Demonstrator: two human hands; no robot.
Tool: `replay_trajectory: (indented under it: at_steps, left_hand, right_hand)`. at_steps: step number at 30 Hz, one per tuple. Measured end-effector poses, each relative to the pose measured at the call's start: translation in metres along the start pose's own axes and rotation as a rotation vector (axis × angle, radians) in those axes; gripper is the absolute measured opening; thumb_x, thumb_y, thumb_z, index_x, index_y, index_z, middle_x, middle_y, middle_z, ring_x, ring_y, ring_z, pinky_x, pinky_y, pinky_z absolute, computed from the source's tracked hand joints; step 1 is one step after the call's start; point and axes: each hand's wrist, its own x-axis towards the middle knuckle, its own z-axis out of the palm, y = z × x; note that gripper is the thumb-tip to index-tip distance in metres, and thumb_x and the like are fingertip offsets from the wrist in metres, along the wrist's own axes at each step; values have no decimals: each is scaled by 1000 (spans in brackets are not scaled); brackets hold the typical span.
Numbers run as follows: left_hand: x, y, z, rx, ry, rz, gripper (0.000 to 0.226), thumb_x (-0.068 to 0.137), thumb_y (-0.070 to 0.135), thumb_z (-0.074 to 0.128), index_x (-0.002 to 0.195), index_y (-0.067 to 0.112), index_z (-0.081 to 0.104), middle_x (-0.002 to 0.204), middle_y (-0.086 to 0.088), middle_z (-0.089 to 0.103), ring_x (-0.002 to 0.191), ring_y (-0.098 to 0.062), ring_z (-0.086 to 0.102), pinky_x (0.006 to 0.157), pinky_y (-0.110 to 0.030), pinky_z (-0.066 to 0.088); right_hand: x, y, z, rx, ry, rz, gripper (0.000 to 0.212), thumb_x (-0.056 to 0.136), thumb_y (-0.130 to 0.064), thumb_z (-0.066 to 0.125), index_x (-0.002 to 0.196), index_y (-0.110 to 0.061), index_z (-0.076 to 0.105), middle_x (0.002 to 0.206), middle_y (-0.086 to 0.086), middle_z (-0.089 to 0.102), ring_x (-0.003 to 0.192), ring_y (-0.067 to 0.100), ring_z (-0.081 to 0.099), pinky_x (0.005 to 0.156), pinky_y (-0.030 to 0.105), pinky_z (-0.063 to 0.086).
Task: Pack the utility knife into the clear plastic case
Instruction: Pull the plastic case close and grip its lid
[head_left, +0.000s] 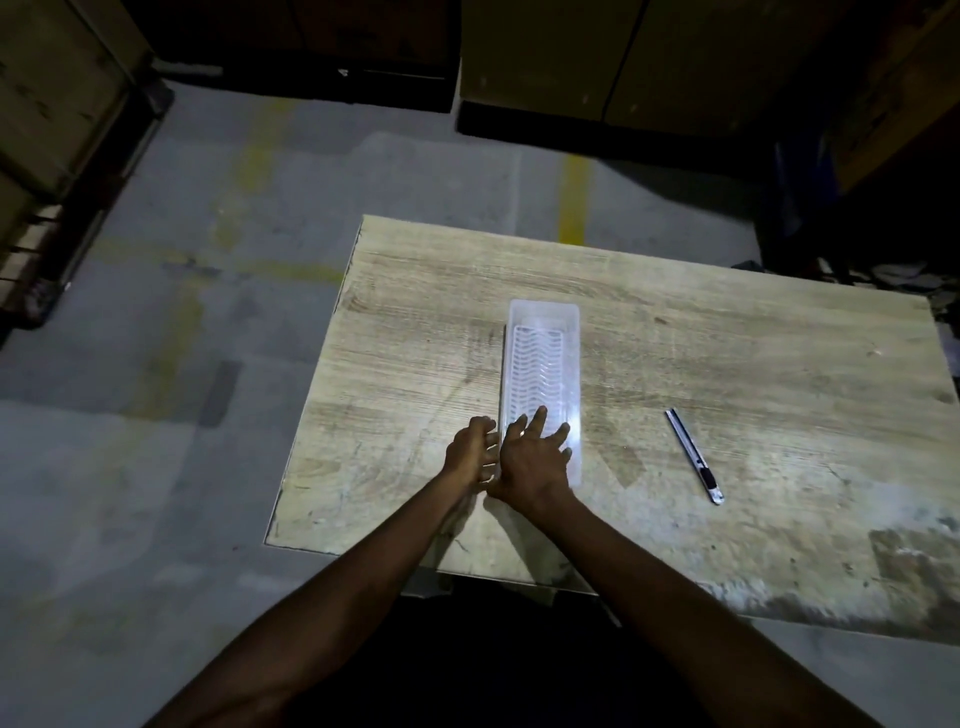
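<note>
- Utility knife (695, 456) lying flat on the bare tabletop (753, 364), toward the right side, roughly midway between far and near edges, well apart from both hands.
- Slim and silvery with a dark section near its near end; long axis running from far-left to near-right.
- Clear plastic case (541, 364) well apart to the knife's left, near the tabletop's middle, long axis running from far edge toward near edge.
- Wavy ribbed pattern visible through the case's top; open or lidded, cannot tell.
- Right hand (535, 462) laid over the near end of the case, palm down, fingers spread and extended, clamped on nothing.
- Left hand (470, 453) just beside the case's near left edge, fingers loosely curled toward that side wall; actual contact cannot be told, no grip on anything.
- Both hands close together, nearly touching at the case's near left corner.
- Both bare forearms reaching in from over the near edge of the tabletop.
- Pale wood-grain surface, worn and stained toward the near right corner.
- Grey floor (156, 415) with faded yellow lines beyond the left and far edges.
</note>
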Motion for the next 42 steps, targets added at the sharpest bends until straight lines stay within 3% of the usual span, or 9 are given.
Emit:
replay_trajectory:
  at_steps: [4, 8, 12, 19, 22, 27, 31, 37, 42]
  left_hand:
    - [2, 3, 1, 24, -14, -60, 29, 84, 33, 40, 83, 14, 61, 74, -3, 62, 41, -9, 52, 41, -16, 39]
    - [7, -2, 6, 431, -68, 117, 47, 80, 34, 39, 118, 20, 63, 121, -9, 66, 108, -27, 62, 89, -28, 45]
    - [9, -16, 11, 621, 10, 276, 48, 77, 3, 50, 123, 15, 58, 115, -12, 69, 105, -32, 63, 79, -25, 44]
    - [17, -24, 21, 688, 100, 282, 58, 73, -7, 46, 128, 10, 53, 114, -16, 68, 111, -36, 60, 84, -31, 45]
    - [14, -25, 25, 663, 129, 259, 64, 78, -8, 46, 139, 11, 45, 123, -19, 65, 117, -35, 58, 88, -28, 44]
    - [6, -26, 34, 647, 195, 213, 68, 80, -8, 43, 143, 17, 40, 119, -23, 66, 111, -39, 60, 89, -36, 50]
    - [6, -30, 40, 576, 226, 139, 69, 81, -4, 41, 144, 26, 38, 123, -17, 63, 92, -38, 67, 64, -45, 62]
    - [1, -28, 48, 561, 312, 111, 72, 81, -10, 38, 144, 24, 38, 122, -21, 63, 80, -38, 69, 58, -42, 61]
    - [-2, -27, 52, 544, 334, 109, 69, 83, -11, 39, 143, 23, 41, 114, -20, 65, 73, -36, 69, 47, -43, 59]
  right_hand:
    - [-11, 7, -23, 22, 3, -63, 110, 78, -56, 66, 149, 7, 10, 157, 33, 8, 144, 53, 6, 115, 63, 17]
    - [-15, 28, -19, 353, 45, -91, 110, 68, -51, 72, 151, -6, 16, 161, 20, 10, 144, 47, 18, 114, 53, 30]
    - [-29, 58, -10, 773, 193, -90, 102, 67, -33, 78, 152, -15, 24, 158, 7, 30, 141, 26, 36, 112, 40, 38]
    - [-38, 130, 9, 1446, 436, 157, 25, 88, 7, 54, 106, -8, 46, 111, 6, 70, 87, 22, 73, 62, 31, 61]
    - [-30, 166, 31, 1211, 390, 210, 19, 91, 5, 50, 104, -8, 49, 93, 11, 73, 64, 16, 72, 56, 36, 61]
    - [-11, 210, 60, 618, 230, 175, 18, 86, -9, 60, 104, -5, 58, 90, 17, 69, 90, 37, 66, 73, 37, 49]
    - [-3, 224, 56, 293, 176, 126, 16, 90, -29, 50, 94, -15, 56, 96, 8, 65, 94, 32, 66, 74, 37, 52]
    - [17, 253, 29, 236, 466, 309, 12, 88, -21, 57, 94, -13, 62, 98, 9, 57, 90, 33, 61, 63, 39, 53]
    - [28, 277, 16, 281, 465, 374, 13, 85, -17, 58, 95, -11, 65, 103, 13, 57, 95, 38, 56, 71, 40, 51]
